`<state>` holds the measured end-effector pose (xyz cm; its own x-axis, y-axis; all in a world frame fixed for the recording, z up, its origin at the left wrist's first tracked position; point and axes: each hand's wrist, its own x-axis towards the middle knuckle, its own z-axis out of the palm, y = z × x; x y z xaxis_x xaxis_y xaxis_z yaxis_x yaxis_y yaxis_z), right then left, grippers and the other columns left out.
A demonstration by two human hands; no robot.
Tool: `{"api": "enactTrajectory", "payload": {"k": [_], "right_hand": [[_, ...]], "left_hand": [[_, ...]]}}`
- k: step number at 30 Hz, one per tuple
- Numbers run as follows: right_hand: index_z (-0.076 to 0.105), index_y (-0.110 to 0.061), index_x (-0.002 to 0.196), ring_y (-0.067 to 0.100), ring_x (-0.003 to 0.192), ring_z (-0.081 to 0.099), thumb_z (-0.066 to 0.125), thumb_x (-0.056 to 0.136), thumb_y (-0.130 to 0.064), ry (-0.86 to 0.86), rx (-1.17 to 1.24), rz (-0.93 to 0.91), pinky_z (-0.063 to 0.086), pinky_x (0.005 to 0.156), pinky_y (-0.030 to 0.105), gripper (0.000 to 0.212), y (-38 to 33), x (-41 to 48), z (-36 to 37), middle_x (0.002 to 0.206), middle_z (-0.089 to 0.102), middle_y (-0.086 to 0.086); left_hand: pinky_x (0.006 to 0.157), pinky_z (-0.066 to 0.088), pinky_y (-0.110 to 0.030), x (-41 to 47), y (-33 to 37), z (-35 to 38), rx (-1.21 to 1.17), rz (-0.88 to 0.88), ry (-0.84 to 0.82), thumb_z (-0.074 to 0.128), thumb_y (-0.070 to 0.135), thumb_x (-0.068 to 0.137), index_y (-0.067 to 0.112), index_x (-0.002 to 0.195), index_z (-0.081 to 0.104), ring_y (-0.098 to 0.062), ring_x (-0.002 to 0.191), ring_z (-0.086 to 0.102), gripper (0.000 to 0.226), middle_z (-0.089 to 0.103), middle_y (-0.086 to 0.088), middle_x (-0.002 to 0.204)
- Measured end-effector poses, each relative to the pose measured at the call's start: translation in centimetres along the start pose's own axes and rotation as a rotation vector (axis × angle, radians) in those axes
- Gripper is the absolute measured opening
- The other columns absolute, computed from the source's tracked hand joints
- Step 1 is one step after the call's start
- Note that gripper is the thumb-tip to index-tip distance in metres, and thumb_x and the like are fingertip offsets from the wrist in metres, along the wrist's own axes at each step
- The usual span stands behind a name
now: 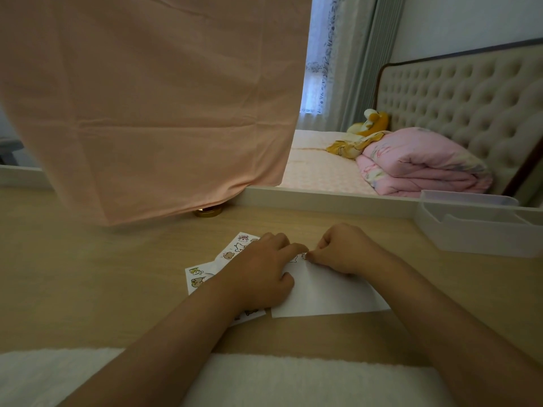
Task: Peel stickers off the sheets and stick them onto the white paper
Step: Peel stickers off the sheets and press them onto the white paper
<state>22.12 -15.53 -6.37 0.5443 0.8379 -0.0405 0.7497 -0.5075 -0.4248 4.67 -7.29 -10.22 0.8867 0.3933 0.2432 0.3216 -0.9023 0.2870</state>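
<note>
A white paper (326, 292) lies on the wooden desk in front of me. My left hand (264, 271) rests on its left part, forefinger stretched toward the far edge and pressing there. My right hand (340, 248) has its fingers curled and pinches a small sticker (304, 255) at the paper's far edge, right beside the left fingertip. One small sticker (293, 259) shows on the paper by the fingertips. Sticker sheets (202, 277) with cartoon animals lie left of the paper, partly under my left hand and forearm.
A pink cloth (147, 107) hangs over the back left of the desk, with a gold lid (208, 212) under its hem. A clear plastic organiser (482, 227) stands at the back right. A white fluffy cover (264, 383) lies along the near edge.
</note>
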Motion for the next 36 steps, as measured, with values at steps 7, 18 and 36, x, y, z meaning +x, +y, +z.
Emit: {"api": "enactTrajectory", "payload": {"k": [7,18,36], "right_hand": [[0.064,-0.027,0.094,0.011,0.088,0.060,0.078,0.077,-0.055,0.112,-0.009,-0.003,0.052,0.073,0.031,0.036,0.9,-1.4,0.2,0.096,0.062,-0.009],[0.019,-0.030,0.160,0.016,0.146,0.021,0.025,0.107,-0.043,-0.066,-0.473,-0.423,0.020,0.119,0.039,0.054,2.7,-5.4,1.3,0.164,0.022,-0.004],[0.029,-0.028,0.158,0.014,0.151,0.021,0.033,0.104,-0.053,-0.040,-0.438,-0.368,0.021,0.120,0.037,0.059,3.2,-6.3,0.3,0.167,0.020,-0.005]], "left_hand": [[0.099,0.038,-0.034,0.0,0.2,0.0,0.058,0.003,-0.015,0.032,0.035,0.084,0.031,0.145,0.049,-0.014,0.114,0.040,0.064,0.048,0.003,0.124],[0.103,0.035,-0.039,0.0,0.5,0.8,0.186,0.025,0.016,0.010,0.046,0.077,0.027,0.147,0.044,-0.017,0.114,0.039,0.080,0.045,0.002,0.126],[0.099,0.044,-0.037,0.4,3.2,0.2,0.341,-0.020,-0.107,0.037,0.036,0.098,0.016,0.139,0.050,-0.020,0.122,0.045,0.047,0.050,-0.003,0.138]]}}
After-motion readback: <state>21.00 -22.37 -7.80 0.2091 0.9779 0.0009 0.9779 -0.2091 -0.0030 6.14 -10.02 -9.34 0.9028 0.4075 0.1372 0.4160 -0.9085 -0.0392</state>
